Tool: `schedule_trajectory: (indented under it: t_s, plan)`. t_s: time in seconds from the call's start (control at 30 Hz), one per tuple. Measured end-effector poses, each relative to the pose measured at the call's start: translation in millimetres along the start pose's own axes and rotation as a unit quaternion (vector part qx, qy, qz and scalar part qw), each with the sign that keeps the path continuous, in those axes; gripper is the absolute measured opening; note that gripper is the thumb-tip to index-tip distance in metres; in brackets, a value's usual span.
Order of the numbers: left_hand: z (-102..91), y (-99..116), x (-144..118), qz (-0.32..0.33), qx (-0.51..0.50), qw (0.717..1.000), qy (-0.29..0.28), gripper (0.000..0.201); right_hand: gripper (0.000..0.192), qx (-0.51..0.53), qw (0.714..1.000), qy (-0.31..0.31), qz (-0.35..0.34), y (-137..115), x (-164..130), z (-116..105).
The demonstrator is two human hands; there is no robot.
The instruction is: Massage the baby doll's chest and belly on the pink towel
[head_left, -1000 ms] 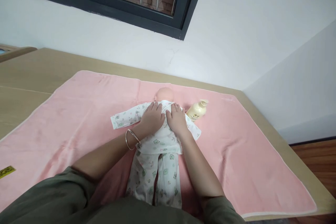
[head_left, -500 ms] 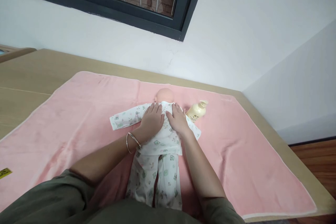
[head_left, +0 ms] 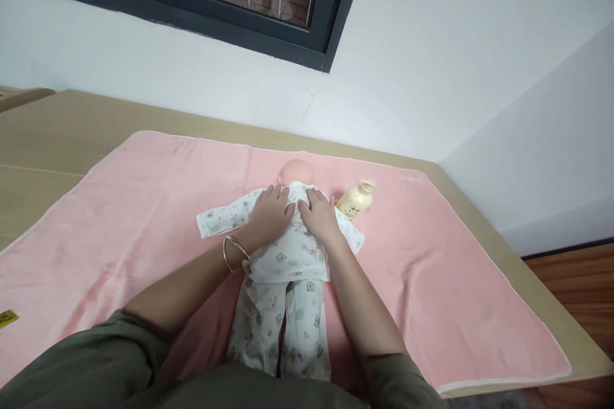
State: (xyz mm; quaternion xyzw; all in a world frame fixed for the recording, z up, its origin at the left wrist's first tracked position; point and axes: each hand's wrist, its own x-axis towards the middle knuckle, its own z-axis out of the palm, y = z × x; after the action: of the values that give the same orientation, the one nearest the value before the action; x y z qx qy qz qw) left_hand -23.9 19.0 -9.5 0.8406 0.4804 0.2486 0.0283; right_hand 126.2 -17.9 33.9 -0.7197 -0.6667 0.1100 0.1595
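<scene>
A baby doll (head_left: 296,171) in white printed pyjamas (head_left: 292,262) lies stretched out on a pink blanket (head_left: 182,179), its bald head toward the wall and its face not showing. My left hand (head_left: 269,216) rests flat with fingers extended on the left side of the doll's upper back, a bangle (head_left: 234,254) round the wrist. On the right side of the upper back lies my right hand (head_left: 318,214), fingers outstretched and thumb pointing inward. Just right of that hand, a cream pump bottle (head_left: 355,199) lies on its side by the doll's sleeve.
The blanket covers much of a wooden table (head_left: 48,134) that stands against a white wall (head_left: 230,92). Above it is a dark-framed window (head_left: 307,54) with bars behind the glass. A yellow label (head_left: 8,317) sits at the blanket's left.
The whole view has shifted slightly leftward. Both hands stay on the doll's upper back, with the fingers slightly more bent; the doll and bottle keep their places on the blanket.
</scene>
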Motion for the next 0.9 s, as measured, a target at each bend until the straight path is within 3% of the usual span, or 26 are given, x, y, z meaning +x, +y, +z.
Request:
schedule_trajectory:
  t_s: [0.13,0.33,0.47,0.73,0.9]
  plan:
    - [-3.4,7,-6,-0.008,0.003,1.0,0.001,0.045,0.057,0.013,0.999,-0.001,0.042,8,8,3]
    - [-2.8,-18,12,0.039,-0.049,0.998,-0.029,0.038,0.053,-0.101,0.995,0.02,0.008,-20,-14,3]
    - [3.7,-25,16,0.027,-0.063,0.997,-0.029,0.039,0.048,-0.13,0.991,0.037,0.005,-29,-22,3]
    - [7.7,-20,11,0.01,-0.061,0.998,-0.001,0.041,0.057,0.001,1.0,0.011,0.02,2,1,1]
    - [5.8,-16,8,0.007,-0.056,0.998,0.002,0.042,0.06,0.016,0.999,0.022,0.026,7,3,5]
